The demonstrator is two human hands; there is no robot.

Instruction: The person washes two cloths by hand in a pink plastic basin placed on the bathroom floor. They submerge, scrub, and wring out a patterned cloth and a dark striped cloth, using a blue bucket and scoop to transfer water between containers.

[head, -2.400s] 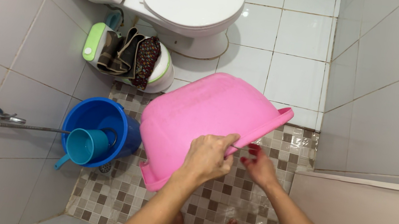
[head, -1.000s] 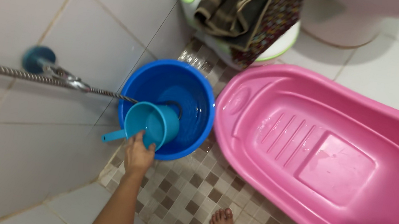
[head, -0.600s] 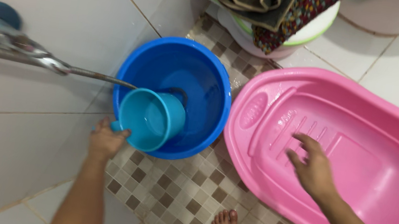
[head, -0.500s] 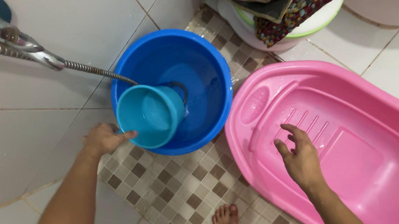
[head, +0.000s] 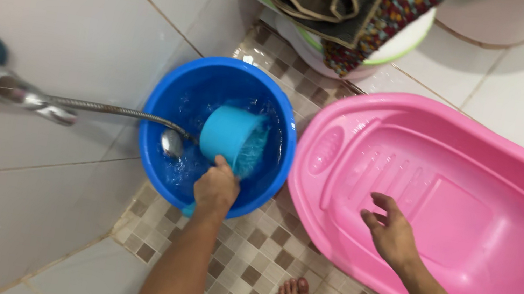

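Scoop (head: 232, 141) moved off bucket (head: 172, 91) rim, now tipped down into water inside bucket; left hand (head: 216, 187) grip clamped on scoop. Water churned. Right hand (head: 391, 234) open, fingers apart, hovering over pink tub (head: 500, 208), slightly lower than before. Hose (head: 119, 112) end in bucket.

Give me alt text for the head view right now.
The left hand tips a teal scoop in the water of a blue bucket, where a metal hose ends. The right hand hovers open over a pink baby tub beside it.
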